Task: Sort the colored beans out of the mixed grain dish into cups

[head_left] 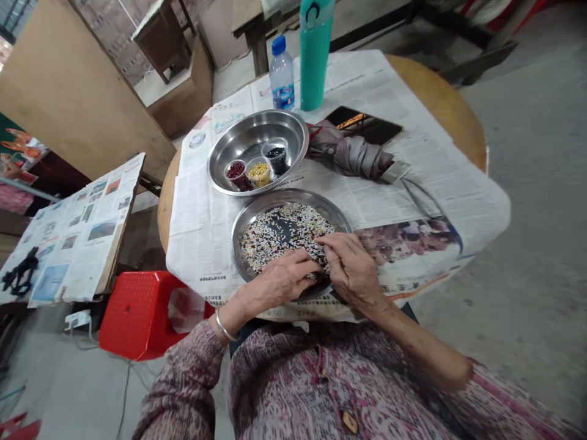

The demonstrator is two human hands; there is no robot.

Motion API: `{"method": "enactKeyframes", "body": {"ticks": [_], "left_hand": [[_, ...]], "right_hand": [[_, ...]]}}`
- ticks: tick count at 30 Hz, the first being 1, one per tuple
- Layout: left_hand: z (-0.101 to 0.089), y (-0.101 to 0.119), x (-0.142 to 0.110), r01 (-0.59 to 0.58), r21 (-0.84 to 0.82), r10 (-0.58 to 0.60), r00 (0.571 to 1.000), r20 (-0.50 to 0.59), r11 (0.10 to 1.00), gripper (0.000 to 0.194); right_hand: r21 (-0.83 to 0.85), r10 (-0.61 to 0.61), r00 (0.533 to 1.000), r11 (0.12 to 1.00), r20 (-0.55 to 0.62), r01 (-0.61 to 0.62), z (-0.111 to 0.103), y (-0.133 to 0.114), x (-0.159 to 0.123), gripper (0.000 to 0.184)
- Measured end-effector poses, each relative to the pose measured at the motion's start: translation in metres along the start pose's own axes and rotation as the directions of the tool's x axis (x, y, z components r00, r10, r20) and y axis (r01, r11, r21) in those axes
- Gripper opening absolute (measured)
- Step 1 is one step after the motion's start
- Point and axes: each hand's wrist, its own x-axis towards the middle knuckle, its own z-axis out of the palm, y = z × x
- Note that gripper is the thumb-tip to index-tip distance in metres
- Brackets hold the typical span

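Observation:
A round steel plate (293, 197) lies at the near side of the table, spread with mixed white, red, dark and yellow grains (287, 235). A bare patch of steel shows through them near the middle. My left hand (279, 281) rests on the grains at the plate's near edge, with its fingers curled together. My right hand (353, 269) reaches over the right side of the plate, its fingertips bent down onto the grains. Whether either hand pinches any grains is too small to tell. Behind the plate, a steel bowl (257, 137) holds several small clear cups of red, yellow and black grains.
Newspaper (413, 183) covers the round wooden table (440, 98). Beyond the bowl stand a water bottle (282, 74) and a teal flask (315, 55). A folded grey umbrella (353, 153) lies on a dark phone (367, 125). A red plastic stool (137, 315) stands at lower left.

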Motion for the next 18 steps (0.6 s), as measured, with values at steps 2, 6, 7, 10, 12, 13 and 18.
{"method": "enactKeyframes", "body": {"ticks": [2,6,7,10,12,13,18], "left_hand": [[0.003,-0.001,0.005,0.026,0.072,-0.028,0.999,0.021,0.997,0.017],[0.000,-0.008,0.010,0.195,0.164,-0.195,0.981,-0.016,0.967,0.022],[-0.003,-0.012,0.010,0.249,0.168,-0.245,0.968,-0.046,0.954,0.021],[-0.014,-0.024,0.005,0.423,0.170,-0.388,0.898,-0.206,0.890,0.019],[-0.019,-0.032,0.005,0.514,0.174,-0.447,0.837,-0.314,0.840,0.020],[-0.020,-0.035,0.006,0.543,0.175,-0.466,0.815,-0.345,0.821,0.026],[-0.015,-0.037,0.031,0.539,0.157,-0.480,0.824,-0.302,0.827,0.073]], "right_hand": [[0.007,0.005,1.000,1.000,0.000,-0.005,0.000,0.000,0.000,0.027],[0.022,0.012,1.000,1.000,0.000,-0.012,0.000,0.000,0.000,0.027],[0.022,0.011,1.000,1.000,-0.001,-0.011,0.001,-0.001,0.001,0.026],[0.024,0.005,1.000,1.000,-0.002,-0.005,0.001,-0.001,0.001,0.027],[0.029,0.008,1.000,1.000,-0.003,-0.008,0.001,0.000,0.001,0.027],[0.032,0.010,1.000,0.999,-0.007,-0.010,0.001,0.000,0.001,0.027],[0.023,0.009,1.000,1.000,-0.008,-0.009,0.000,-0.001,0.001,0.026]]}}
